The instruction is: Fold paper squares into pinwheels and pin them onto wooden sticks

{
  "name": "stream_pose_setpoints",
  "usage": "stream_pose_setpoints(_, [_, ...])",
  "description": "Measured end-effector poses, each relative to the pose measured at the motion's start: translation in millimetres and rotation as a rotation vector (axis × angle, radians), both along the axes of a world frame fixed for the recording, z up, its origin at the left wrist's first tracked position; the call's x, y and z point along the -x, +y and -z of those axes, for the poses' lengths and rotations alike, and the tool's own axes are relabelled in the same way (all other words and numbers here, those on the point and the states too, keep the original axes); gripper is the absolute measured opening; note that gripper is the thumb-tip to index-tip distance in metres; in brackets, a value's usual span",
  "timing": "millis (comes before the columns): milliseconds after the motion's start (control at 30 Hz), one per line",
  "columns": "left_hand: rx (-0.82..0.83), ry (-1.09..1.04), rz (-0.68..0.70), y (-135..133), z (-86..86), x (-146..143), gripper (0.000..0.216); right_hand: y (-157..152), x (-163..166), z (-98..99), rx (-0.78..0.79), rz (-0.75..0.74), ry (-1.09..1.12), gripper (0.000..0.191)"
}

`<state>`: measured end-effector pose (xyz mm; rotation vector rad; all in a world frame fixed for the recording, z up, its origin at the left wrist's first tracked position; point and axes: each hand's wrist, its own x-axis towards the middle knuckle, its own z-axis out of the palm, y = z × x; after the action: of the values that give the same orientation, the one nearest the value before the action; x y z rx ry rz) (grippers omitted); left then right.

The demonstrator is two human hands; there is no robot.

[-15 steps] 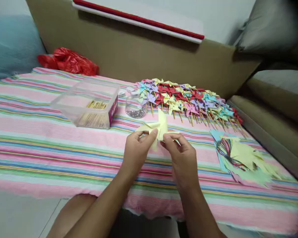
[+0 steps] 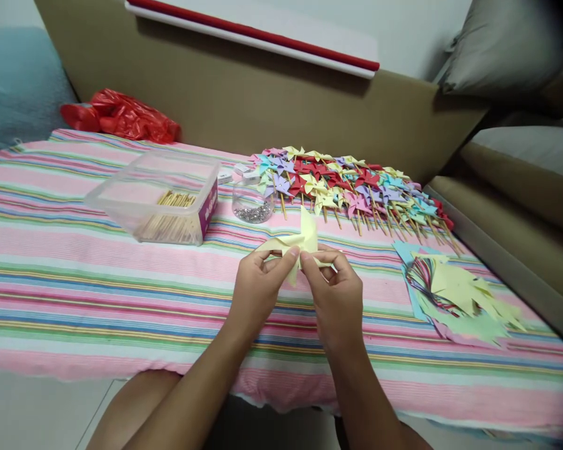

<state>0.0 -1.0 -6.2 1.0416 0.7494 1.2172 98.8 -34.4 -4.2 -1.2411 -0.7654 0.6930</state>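
Note:
A pale yellow paper pinwheel point(image 2: 308, 230) is held between both hands above the striped cloth, with one blade pointing up and others out to the sides. My left hand point(image 2: 259, 282) pinches it from the left, thumb near its middle. From the right, my right hand point(image 2: 334, 289) grips it, its thumb pressed close to the left thumb at the centre. No stick shows on this pinwheel. Beyond the hands stands a clear round tub point(image 2: 252, 203) with small silvery pieces in its bottom.
A clear plastic box point(image 2: 117, 203) of wooden sticks point(image 2: 169, 222) stands left. Many finished pinwheels point(image 2: 342, 187) on sticks lie at the back. Paper sheets point(image 2: 460, 290) and a bundle of coloured strands point(image 2: 422, 281) lie right. A red plastic bag point(image 2: 126, 117) sits back left.
My right hand has shifted left along the pinwheel, bringing its thumb to the centre beside the left thumb. The left hand keeps its pinch.

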Motion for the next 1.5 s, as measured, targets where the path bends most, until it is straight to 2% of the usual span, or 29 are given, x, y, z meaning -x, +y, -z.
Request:
stream_pose_setpoints(700, [-0.12, 0.073, 0.01, 3, 4.4, 0, 0.011, 0, 1, 1.0, -0.024, 0.052, -0.056, 0.022])
stream_pose_setpoints(1100, [0.034, 0.091, -0.046, -1, 2.0, -2, 0.026, 2, 3, 2.0, -0.039, 0.022, -0.096, 0.02])
stream_pose_setpoints(1233, [0.046, 0.063, -0.083, 1, 0.4, 0, 0.03, 1, 1, 4.7, -0.054, 0.007, -0.224, 0.016])
stream_pose_setpoints(1333, [0.047, 0.017, -0.135, 4, -4.1, 7, 0.029, -3, -2, 3.6, -0.105, -0.011, -0.463, 0.013])
stream_pose_setpoints(1433, [0.033, 0.008, -0.141, 10, -8.2, 19, 0.03, -8, -8, -0.1, -0.172, -0.055, -0.693, 0.025])
stream_pose_setpoints(1500, [0.032, -0.046, -0.175, 18, -10.8, 29, 0.028, -9, -16, -2.7, -0.205, -0.036, -0.72, 0.036])
